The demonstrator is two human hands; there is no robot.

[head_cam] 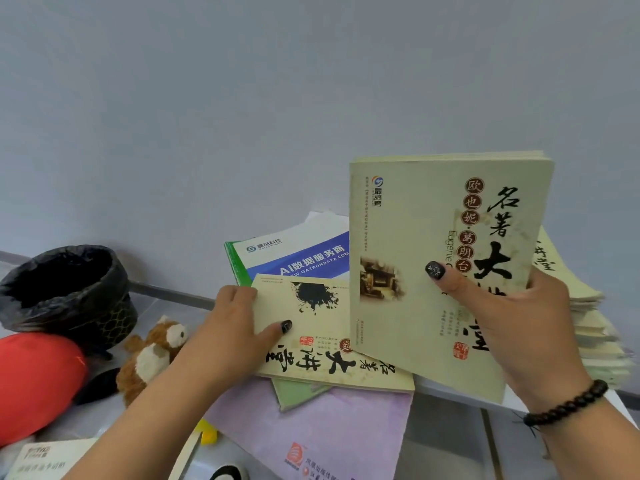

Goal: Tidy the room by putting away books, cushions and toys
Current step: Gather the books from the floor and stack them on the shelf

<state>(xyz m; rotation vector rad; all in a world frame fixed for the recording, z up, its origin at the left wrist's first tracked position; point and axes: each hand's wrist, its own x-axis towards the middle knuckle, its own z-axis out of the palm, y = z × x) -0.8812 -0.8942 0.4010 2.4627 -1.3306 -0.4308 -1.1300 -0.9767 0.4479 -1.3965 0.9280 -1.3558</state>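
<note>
My right hand (516,317) grips a cream-coloured book (415,237) with black calligraphy, held upright above the floor, thumb on its cover. My left hand (239,323) pinches the left edge of a second cream book (322,337) that lies flat on a heap of books, thumb on top. Under it lie a blue and white booklet (298,258), a green book (298,393) and a lilac book (329,434). A stack of similar cream books (595,337) stands at the right. A brown and white plush toy (152,355) lies left of my left hand, beside a red cushion (34,382).
A bin with a black liner (65,292) stands at the left against the grey wall (242,98). A small yellow object (207,434) and a white booklet (41,459) lie near the bottom left on the light floor.
</note>
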